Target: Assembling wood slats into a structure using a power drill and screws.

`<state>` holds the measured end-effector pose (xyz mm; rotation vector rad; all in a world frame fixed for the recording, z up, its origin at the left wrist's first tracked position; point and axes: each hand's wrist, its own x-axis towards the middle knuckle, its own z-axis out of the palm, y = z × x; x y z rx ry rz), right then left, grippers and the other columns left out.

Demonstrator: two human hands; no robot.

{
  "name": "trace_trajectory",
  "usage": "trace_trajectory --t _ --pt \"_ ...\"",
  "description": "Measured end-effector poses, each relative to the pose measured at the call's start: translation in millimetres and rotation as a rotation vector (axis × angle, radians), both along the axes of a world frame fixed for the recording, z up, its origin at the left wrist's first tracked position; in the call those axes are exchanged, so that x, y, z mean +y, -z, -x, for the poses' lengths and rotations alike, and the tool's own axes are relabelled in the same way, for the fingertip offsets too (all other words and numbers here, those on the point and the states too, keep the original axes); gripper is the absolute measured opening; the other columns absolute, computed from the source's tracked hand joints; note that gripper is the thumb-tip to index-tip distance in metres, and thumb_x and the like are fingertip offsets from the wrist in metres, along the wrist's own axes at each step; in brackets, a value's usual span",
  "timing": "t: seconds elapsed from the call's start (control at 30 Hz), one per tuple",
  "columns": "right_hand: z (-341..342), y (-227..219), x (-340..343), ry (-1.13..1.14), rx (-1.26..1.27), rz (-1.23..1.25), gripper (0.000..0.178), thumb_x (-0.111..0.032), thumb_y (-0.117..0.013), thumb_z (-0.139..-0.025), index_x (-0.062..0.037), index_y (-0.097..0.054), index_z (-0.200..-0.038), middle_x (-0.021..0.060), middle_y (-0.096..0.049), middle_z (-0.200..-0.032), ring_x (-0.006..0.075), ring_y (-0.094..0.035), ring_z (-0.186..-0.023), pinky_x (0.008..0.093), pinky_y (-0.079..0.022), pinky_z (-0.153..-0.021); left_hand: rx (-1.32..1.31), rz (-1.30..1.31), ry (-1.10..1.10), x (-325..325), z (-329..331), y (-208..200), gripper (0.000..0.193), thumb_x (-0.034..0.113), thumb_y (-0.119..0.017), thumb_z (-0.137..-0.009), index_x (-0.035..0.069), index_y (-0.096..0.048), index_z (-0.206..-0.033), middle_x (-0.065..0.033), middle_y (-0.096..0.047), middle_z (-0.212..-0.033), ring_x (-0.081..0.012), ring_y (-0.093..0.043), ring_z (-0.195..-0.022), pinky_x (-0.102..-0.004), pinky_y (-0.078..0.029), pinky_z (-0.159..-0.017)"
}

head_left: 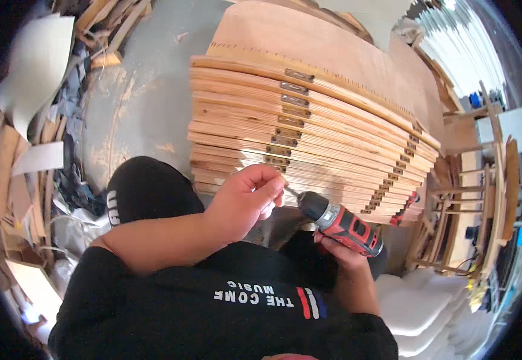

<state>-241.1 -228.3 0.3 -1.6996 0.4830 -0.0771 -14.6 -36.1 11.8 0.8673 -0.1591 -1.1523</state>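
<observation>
My right hand (342,251) is wrapped round the grip of a red and black cordless drill (351,230), whose chuck points up and to the left. A thin metal bit (291,191) sticks out of the chuck. At the tip of this bit, my left hand (253,195) is closed in a pinch; whatever lies between the fingertips is too small to make out. Just beyond both hands stands a stack of wooden panels (231,111) with their edges toward me. Dark metal plates (295,101) sit on those edges in two slanting rows.
A second red and black power tool (404,209) rests at the stack's right end. Wooden frames (483,198) stand at the right, above white foam sheets (414,300). Wood offcuts (48,168) and a white sheet (37,66) line the left. Grey floor (144,72) lies between.
</observation>
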Motion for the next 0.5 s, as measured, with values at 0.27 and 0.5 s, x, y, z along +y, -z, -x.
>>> trace_trajectory --t 0.27,0.5 --pt "-11.6 -23.1 8.1 -0.104 0.036 0.571 0.03 -0.025 -0.08 -0.075 -0.0121 -0.07 -0.101 0.0101 -0.071 -0.09 0.0338 -0.069 -0.081 0.0377 -0.057 -0.073 -0.264 -0.175 0.005 -14.0 11.6 -1.6 0.014 0.018 -0.057 -0.103 0.008 -0.055 -0.094 -0.0018 -0.058 -0.075 -0.0058 -0.042 -0.058 -0.0228 -0.034 -0.051" --pt "-9.6 -25.0 19.4 -0.086 0.224 0.808 0.028 -0.035 -0.078 -0.074 -0.0144 -0.074 -0.093 0.0099 -0.071 -0.081 0.0331 -0.069 -0.079 0.0395 -0.055 -0.069 -0.442 -0.162 -0.045 -9.3 21.7 0.5 0.015 0.017 -0.055 -0.104 0.008 -0.053 -0.092 -0.0032 -0.057 -0.074 -0.0061 -0.041 -0.057 -0.0226 -0.031 -0.049"
